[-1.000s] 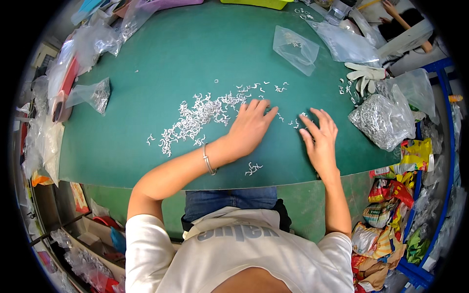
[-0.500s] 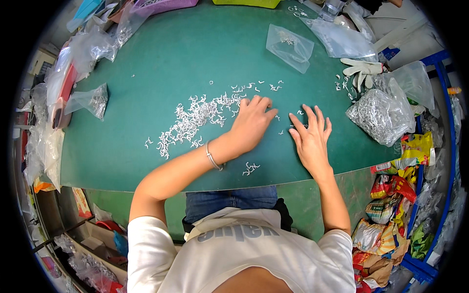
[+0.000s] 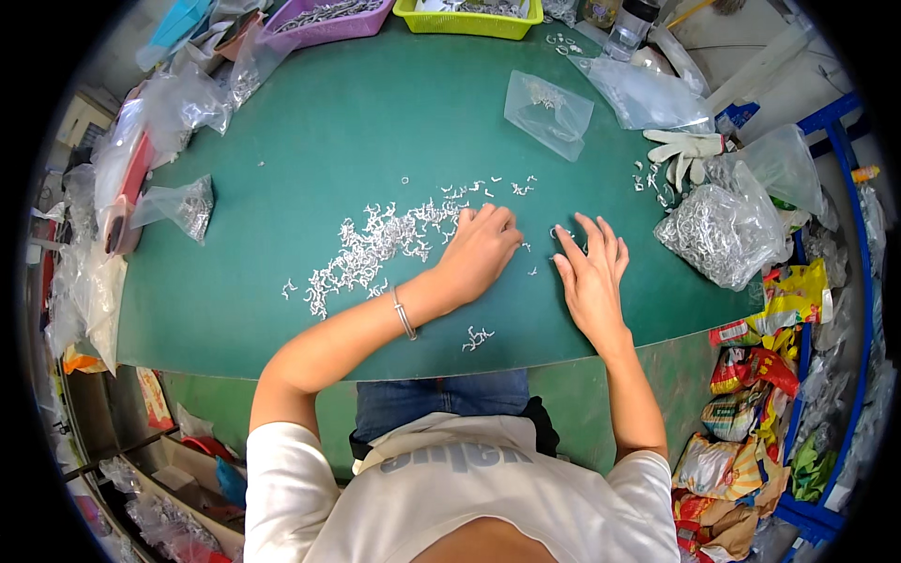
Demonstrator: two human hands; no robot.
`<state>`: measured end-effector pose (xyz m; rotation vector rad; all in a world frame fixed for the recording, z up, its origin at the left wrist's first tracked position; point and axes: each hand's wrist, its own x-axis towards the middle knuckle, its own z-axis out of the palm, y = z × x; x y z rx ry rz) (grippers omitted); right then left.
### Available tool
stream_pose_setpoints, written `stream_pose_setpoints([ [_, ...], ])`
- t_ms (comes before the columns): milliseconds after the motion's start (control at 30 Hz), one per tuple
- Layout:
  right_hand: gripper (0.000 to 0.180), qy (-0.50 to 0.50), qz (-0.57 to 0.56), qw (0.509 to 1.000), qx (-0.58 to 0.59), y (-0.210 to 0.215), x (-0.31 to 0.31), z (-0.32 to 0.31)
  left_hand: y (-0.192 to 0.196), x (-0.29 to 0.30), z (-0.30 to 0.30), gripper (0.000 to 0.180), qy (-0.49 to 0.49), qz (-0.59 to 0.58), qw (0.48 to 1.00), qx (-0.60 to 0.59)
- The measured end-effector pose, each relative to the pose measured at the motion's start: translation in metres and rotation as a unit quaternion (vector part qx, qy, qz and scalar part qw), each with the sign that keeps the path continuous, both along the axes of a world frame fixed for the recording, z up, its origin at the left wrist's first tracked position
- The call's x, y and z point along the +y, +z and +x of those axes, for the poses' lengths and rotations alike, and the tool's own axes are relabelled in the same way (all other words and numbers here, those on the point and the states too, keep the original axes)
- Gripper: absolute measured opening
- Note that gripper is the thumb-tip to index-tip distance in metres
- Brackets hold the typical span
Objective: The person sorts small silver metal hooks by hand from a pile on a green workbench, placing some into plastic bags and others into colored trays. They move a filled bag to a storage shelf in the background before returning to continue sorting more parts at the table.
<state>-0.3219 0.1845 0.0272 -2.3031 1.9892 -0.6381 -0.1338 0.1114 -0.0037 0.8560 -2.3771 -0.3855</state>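
A loose pile of small curved silver metal pieces (image 3: pixel 361 251) lies on the green table in front of me. At its right end, my left hand (image 3: pixel 479 251) rests with the fingers curled down; what they hold, if anything, is hidden. My right hand (image 3: pixel 593 281) is open, palm down, a short way to the right, its fingers spread. Beside its index fingertip shows a small silver piece (image 3: pixel 555 232). A few stray pieces lie between the hands. A small separate cluster of pieces (image 3: pixel 478 338) sits closer to the table's near edge.
A clear bag full of metal pieces (image 3: pixel 721 230) and a white glove (image 3: pixel 685 152) lie at the right. Farther back are a flat plastic bag (image 3: pixel 549 114), a purple basket (image 3: pixel 328 32) and a yellow-green basket (image 3: pixel 467 22). A small bag (image 3: pixel 178 208) lies left.
The whole view has shifted, showing more of the far baskets. My right index fingertip has come to a small piece. My left hand stays curled near the pile's right end.
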Motion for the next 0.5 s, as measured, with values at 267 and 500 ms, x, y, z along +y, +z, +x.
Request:
stream_pose_setpoints([
  [267,0.036,0.035,0.033,0.997,0.053,0.005,0.013,0.014,0.002,0.006,0.006,0.018,0.020,-0.007,0.999,0.033],
  [500,0.035,0.062,0.045,0.993,0.090,0.018,0.044,0.008,0.007,0.018,0.013,0.017,0.014,-0.003,1.000,-0.021],
])
